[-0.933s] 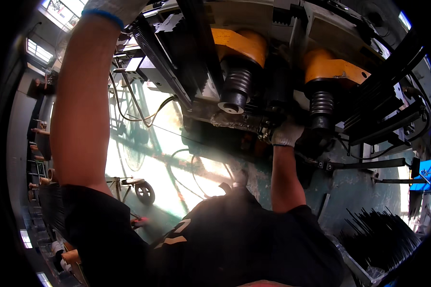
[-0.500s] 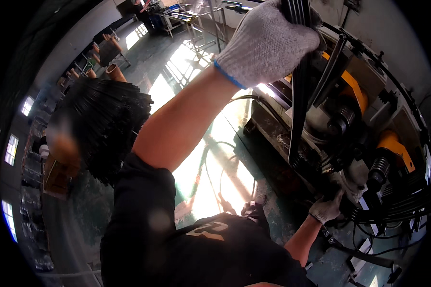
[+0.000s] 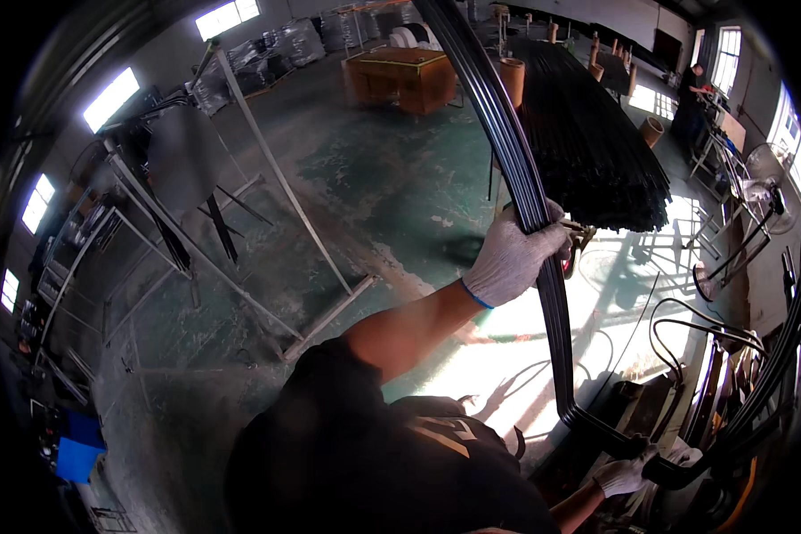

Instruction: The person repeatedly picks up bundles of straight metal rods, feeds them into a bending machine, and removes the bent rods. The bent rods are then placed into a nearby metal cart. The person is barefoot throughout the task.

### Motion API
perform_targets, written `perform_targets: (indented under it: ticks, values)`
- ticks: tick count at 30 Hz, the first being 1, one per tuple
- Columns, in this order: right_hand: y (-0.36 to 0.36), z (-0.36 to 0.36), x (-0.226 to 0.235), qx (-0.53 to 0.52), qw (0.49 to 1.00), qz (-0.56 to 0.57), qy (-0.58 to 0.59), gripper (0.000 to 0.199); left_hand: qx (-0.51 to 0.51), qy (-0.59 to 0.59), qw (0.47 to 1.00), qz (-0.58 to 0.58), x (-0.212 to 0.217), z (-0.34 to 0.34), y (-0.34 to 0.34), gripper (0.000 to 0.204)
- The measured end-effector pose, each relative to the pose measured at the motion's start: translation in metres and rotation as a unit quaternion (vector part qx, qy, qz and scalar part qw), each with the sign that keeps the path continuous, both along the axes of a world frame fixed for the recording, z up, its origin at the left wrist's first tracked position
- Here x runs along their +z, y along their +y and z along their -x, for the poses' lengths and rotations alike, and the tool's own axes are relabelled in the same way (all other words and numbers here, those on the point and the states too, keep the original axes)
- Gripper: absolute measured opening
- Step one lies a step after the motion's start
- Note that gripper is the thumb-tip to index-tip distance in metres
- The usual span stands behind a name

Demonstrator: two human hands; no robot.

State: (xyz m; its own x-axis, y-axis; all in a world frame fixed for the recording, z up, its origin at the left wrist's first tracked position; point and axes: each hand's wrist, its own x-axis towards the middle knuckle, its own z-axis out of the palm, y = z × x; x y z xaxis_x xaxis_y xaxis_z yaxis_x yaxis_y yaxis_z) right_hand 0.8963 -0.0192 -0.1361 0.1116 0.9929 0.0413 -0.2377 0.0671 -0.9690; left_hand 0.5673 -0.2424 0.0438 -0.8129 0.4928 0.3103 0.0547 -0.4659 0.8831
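Note:
A bundle of long black tubes (image 3: pixel 511 147) lies side by side, running from the top of the view down to a sharp bend at the lower right. My left hand (image 3: pixel 512 260), in a pale knitted glove with a blue cuff edge, is closed around its upright stretch. Past the bend, my right hand (image 3: pixel 625 473), gloved as well, grips the lower stretch near another curve. From there the tubes sweep up along the right edge. Part of my right hand's fingers is hidden by the tubes.
Beyond my left hand rests a big stack of black tubes (image 3: pixel 587 147). A brown wooden box (image 3: pixel 400 80) stands behind. Metal frames (image 3: pixel 329 318) occupy the left side, with a blue box (image 3: pixel 80 449) lower down. Dark machine parts (image 3: pixel 632 411) sit lower right. A person (image 3: pixel 688 98) stands far right.
My view has swung left, bringing the metal frames in. The black tubes, held in both hands, have moved away from the machine with yellow parts, out over the floor.

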Motion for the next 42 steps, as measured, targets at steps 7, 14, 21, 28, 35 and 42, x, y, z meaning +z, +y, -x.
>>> perform_targets:
  ticks: [7, 14, 21, 28, 35, 42]
  values:
    - [-0.079, 0.125, 0.024, 0.136, 0.989, -0.048, 0.029, 0.027, 0.205, -0.079, 0.976, -0.001, -0.028, 0.031, -0.193, 0.017]
    - [-0.157, 0.251, 0.075, 0.263, 0.954, -0.139, -0.032, 0.033, 0.259, -0.116, 0.95, -0.134, -0.026, 0.099, -0.335, 0.017]
    - [-0.257, 0.424, 0.184, 0.164, 0.891, -0.381, -0.183, 0.045, 0.292, -0.121, 0.917, -0.245, -0.021, 0.221, -0.477, 0.011]
    - [-0.431, 0.599, 0.371, 0.221, 0.764, -0.578, -0.185, 0.05, 0.34, -0.197, 0.842, -0.369, -0.011, 0.307, -0.626, 0.006]
    - [-0.644, 0.694, 0.499, 0.325, 0.569, -0.732, -0.188, 0.038, 0.299, -0.126, 0.802, -0.501, 0.0, 0.366, -0.729, 0.023]
    - [-0.83, 0.709, 0.339, 0.561, 0.405, -0.714, -0.106, 0.025, 0.261, -0.166, 0.807, -0.503, -0.06, 0.353, -0.789, 0.041]
